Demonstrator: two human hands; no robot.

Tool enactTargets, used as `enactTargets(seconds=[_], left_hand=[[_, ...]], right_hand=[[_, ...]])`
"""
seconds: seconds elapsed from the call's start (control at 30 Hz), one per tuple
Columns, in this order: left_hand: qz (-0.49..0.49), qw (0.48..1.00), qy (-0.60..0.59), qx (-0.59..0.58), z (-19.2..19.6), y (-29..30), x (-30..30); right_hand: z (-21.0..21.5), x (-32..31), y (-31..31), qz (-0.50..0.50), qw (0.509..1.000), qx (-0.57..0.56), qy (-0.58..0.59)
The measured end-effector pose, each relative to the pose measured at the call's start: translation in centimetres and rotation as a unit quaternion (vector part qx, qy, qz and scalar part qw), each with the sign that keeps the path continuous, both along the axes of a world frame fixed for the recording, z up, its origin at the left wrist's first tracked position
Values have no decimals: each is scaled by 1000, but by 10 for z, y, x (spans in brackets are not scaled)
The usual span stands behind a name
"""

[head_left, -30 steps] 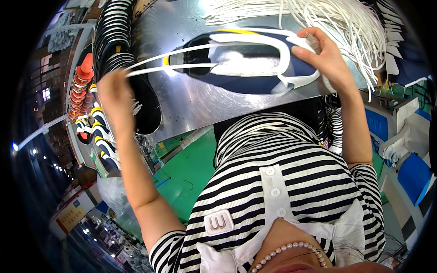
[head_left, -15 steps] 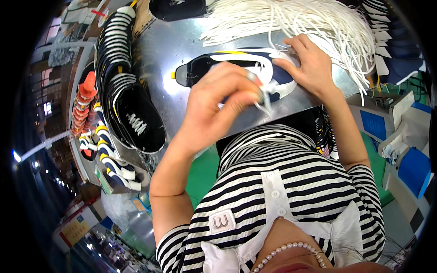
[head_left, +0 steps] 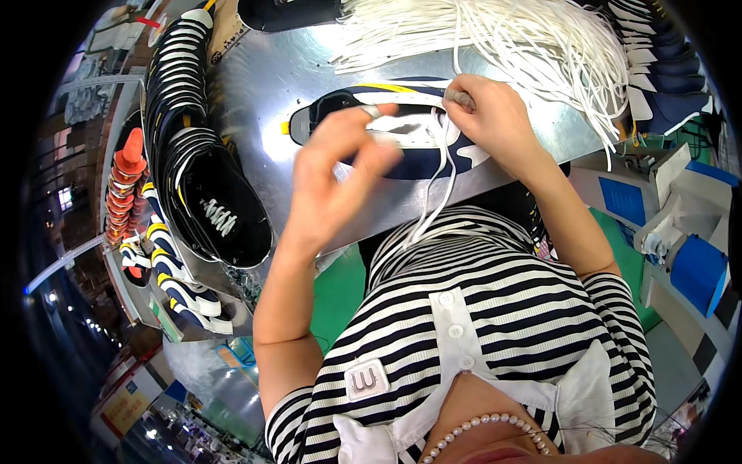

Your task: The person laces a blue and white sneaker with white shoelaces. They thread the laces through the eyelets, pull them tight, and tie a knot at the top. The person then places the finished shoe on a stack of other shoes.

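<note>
A navy, white and yellow shoe upper (head_left: 417, 164) lies on its side on the metal table, its toe end toward the right. My left hand (head_left: 328, 174) hovers over its heel part, thumb and forefinger apart, slightly blurred and with nothing in it. My right hand (head_left: 491, 116) is closed at the upper's far eyelet edge, thumb and fingers pinched there; whether a lace is also between them is hidden. From the eyelet area a white shoelace (head_left: 444, 174) hangs in two strands over the table's near edge onto my striped shirt.
A heap of white laces (head_left: 533, 54) covers the table's back right. Nested dark shoe uppers (head_left: 224, 209) line the left, with orange pieces (head_left: 124, 185) beyond. More uppers (head_left: 672, 93) are stacked at the far right. A black shoe part (head_left: 290, 11) lies at the back.
My left hand has let go of the lace and moved left, its fingers opening. The lace strands now drop toward me. My right hand has shifted left and closed at the eyelet edge.
</note>
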State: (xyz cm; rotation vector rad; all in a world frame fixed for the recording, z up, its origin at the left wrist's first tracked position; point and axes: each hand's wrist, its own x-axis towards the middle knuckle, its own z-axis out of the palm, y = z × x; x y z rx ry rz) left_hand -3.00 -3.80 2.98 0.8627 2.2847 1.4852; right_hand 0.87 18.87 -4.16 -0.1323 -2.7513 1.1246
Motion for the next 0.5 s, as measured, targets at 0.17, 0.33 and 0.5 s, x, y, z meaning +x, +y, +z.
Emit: enactTargets(seconds=[0.17, 0.33, 0.5], left_hand=[[-15, 968, 140, -208, -25, 34, 1], [87, 961, 184, -187, -74, 59, -14], [43, 996, -64, -44, -72, 50, -16]], right_hand=[[-2, 2, -6, -20, 997, -65, -34], [-7, -8, 5, 28, 980, -161, -113], [-15, -5, 2, 29, 991, -107, -75]])
